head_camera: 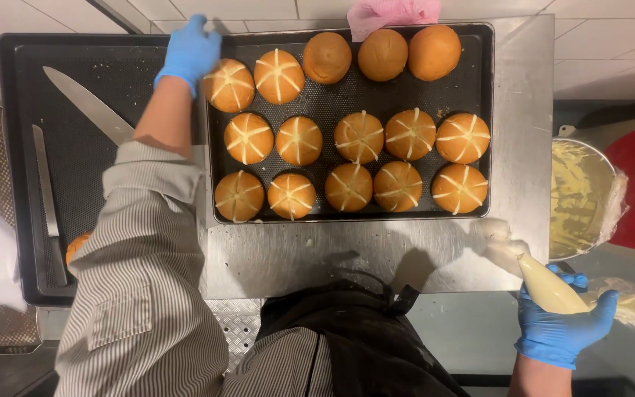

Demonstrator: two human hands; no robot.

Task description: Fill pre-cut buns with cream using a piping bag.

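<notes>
fifteen round golden-brown buns sit in three rows of five on the dark perforated baking tray (479,132). twelve of them carry piped pale cream crosses cut by a further line, like the crossed bun (359,137) in the middle row; the three plain buns (382,54) at the right end of the back row have no marking. the tray rests on a brushed steel worktop (376,254).

the left hand (189,51), in a blue glove, reaches to the far left corner of that tray, its fingers loosely curled against the tray edge and touching the first crossed bun (229,85) of the back row; whether it pinches anything i cannot tell. the arm wears a grey striped sleeve (141,242).

the right hand (561,323), also in a blue glove, is closed around one clear piping bag of pale cream (549,288), low at the right, off the tray, with the nozzle end pointing up and left toward the worktop's corner.

just beyond it stands one round metal bowl (578,195), smeared inside with the same pale cream.

to the left lies a second dark tray (31,66), holding two long knives (86,103) and one part-hidden orange bun (76,246). a pink cloth (391,13) lies behind the bun tray.
</notes>
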